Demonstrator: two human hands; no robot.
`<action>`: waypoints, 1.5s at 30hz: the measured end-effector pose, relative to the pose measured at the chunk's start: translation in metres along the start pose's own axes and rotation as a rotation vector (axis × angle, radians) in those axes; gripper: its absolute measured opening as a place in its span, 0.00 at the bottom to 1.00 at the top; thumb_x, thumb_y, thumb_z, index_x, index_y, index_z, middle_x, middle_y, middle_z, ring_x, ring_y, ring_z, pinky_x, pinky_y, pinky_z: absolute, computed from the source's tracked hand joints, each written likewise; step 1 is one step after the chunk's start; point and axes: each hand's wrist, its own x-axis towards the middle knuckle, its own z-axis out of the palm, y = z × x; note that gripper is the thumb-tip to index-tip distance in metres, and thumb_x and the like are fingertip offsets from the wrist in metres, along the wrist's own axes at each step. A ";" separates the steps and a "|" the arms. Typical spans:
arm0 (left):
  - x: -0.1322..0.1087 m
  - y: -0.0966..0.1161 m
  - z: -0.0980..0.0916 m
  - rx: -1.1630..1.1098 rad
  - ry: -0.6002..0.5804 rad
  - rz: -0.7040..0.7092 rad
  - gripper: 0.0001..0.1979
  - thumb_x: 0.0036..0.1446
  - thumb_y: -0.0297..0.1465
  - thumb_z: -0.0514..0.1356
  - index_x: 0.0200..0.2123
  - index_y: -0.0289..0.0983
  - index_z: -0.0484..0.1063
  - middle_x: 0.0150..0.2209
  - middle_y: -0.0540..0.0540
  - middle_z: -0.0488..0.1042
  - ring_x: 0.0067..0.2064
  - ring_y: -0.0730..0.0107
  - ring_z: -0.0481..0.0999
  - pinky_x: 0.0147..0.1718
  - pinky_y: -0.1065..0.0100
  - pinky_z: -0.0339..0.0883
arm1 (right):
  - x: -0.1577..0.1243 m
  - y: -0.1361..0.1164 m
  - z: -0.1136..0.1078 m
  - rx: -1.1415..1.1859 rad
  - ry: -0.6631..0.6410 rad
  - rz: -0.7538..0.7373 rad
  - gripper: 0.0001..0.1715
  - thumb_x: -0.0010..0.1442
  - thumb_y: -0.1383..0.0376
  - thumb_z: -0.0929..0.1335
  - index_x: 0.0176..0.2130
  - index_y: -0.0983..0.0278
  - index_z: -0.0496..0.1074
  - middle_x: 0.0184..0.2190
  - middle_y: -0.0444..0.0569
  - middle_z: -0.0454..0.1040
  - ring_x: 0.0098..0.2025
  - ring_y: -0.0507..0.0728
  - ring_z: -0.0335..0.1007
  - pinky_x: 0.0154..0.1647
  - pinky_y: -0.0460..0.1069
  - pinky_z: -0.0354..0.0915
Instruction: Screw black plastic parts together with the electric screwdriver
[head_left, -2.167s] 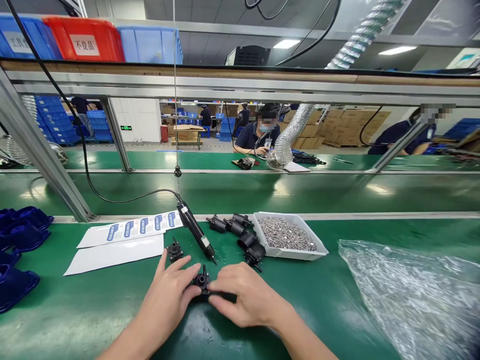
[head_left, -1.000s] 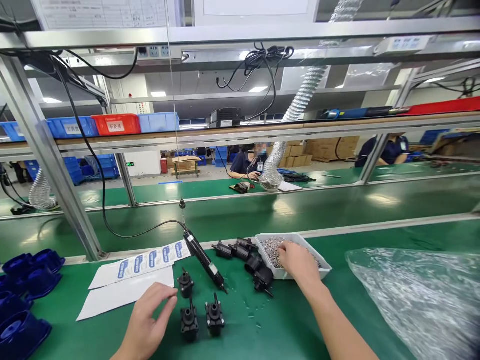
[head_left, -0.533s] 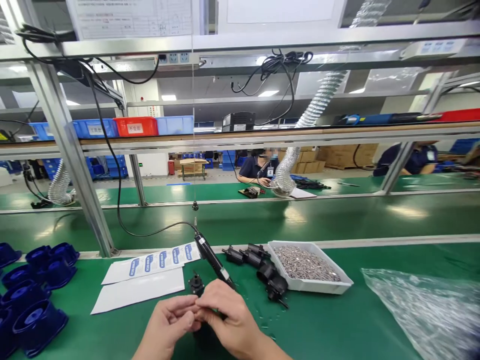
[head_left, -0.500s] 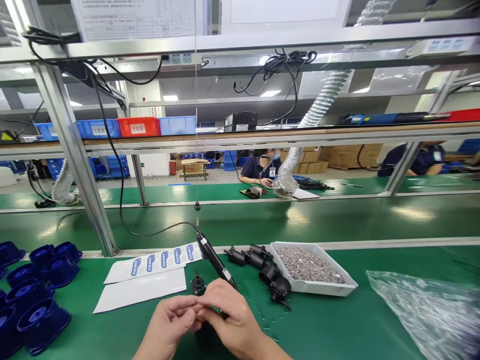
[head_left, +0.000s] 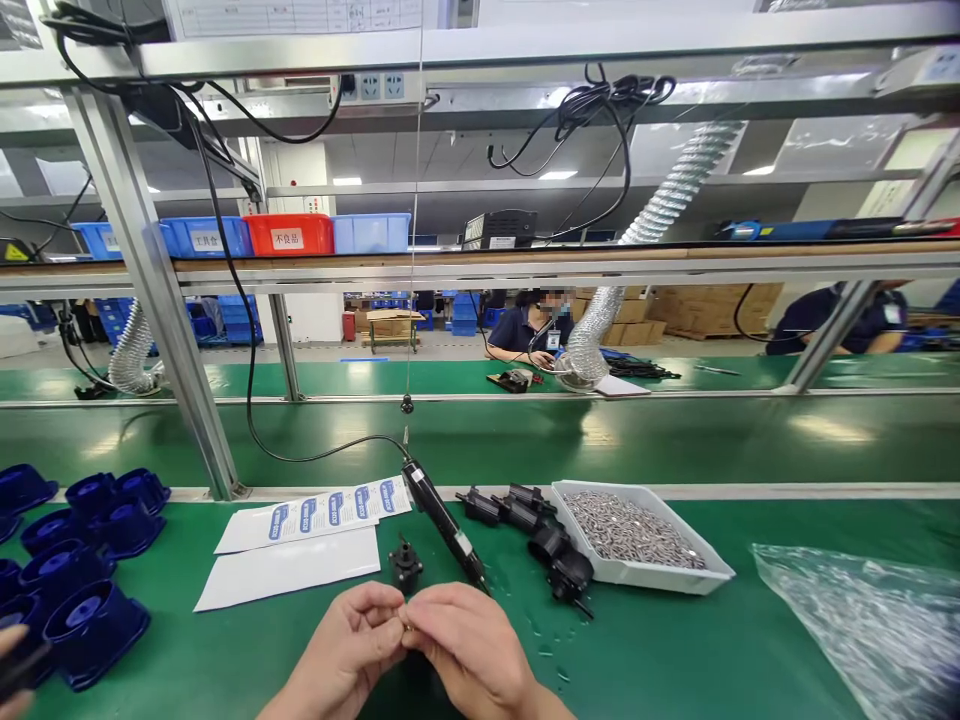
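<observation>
We log the left hand and the right hand close together above the green worktop, thumbs and fingertips of both pinching a small shiny metal piece, its form mostly covered. Beneath them we make out a dark shape, too hidden to name. Just beyond the fingers stands a black plastic fitting with a short spout; to its right a slim black corded electric screwdriver slants, tip down. Farther right we note clustered black cylindrical plastic parts beside a shallow white plastic tray of small silvery screws. Leftward: white paper sheets with blue printed labels, then deep-blue plastic cups. At the left edge, another person's blurred hand grips a dark object; we cannot tell what.
</observation>
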 end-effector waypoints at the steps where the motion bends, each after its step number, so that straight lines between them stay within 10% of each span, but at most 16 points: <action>1: 0.000 0.000 0.001 -0.023 0.005 -0.013 0.27 0.40 0.37 0.86 0.40 0.34 0.81 0.33 0.45 0.80 0.38 0.65 0.82 0.45 0.67 0.74 | 0.000 0.000 -0.002 -0.005 -0.011 -0.017 0.24 0.73 0.77 0.66 0.64 0.64 0.70 0.40 0.55 0.83 0.42 0.63 0.81 0.41 0.56 0.80; 7: -0.002 0.008 0.006 0.066 0.053 0.061 0.24 0.44 0.38 0.83 0.39 0.34 0.79 0.34 0.45 0.79 0.37 0.63 0.82 0.41 0.66 0.75 | 0.006 -0.005 -0.009 -0.095 -0.064 -0.079 0.29 0.71 0.78 0.65 0.67 0.64 0.68 0.42 0.57 0.83 0.41 0.63 0.80 0.40 0.58 0.79; 17: 0.010 0.018 -0.014 0.633 0.087 0.324 0.16 0.56 0.39 0.74 0.42 0.36 0.78 0.35 0.45 0.81 0.40 0.60 0.83 0.44 0.63 0.76 | 0.004 -0.002 -0.038 0.020 0.114 0.444 0.07 0.73 0.68 0.71 0.38 0.60 0.75 0.34 0.47 0.77 0.35 0.58 0.75 0.37 0.49 0.72; 27: 0.014 0.009 -0.027 1.228 -0.072 0.792 0.16 0.71 0.26 0.59 0.55 0.44 0.81 0.40 0.47 0.86 0.39 0.64 0.86 0.43 0.67 0.80 | -0.002 -0.012 -0.044 0.106 -0.001 0.649 0.02 0.71 0.65 0.72 0.41 0.59 0.77 0.29 0.41 0.78 0.28 0.55 0.75 0.32 0.46 0.70; 45: 0.010 0.001 -0.024 1.363 -0.216 0.856 0.30 0.73 0.20 0.52 0.73 0.49 0.60 0.45 0.45 0.82 0.43 0.65 0.83 0.45 0.68 0.78 | -0.011 -0.017 -0.047 -0.017 -0.323 0.400 0.16 0.77 0.72 0.61 0.50 0.63 0.77 0.40 0.53 0.76 0.39 0.60 0.73 0.38 0.52 0.69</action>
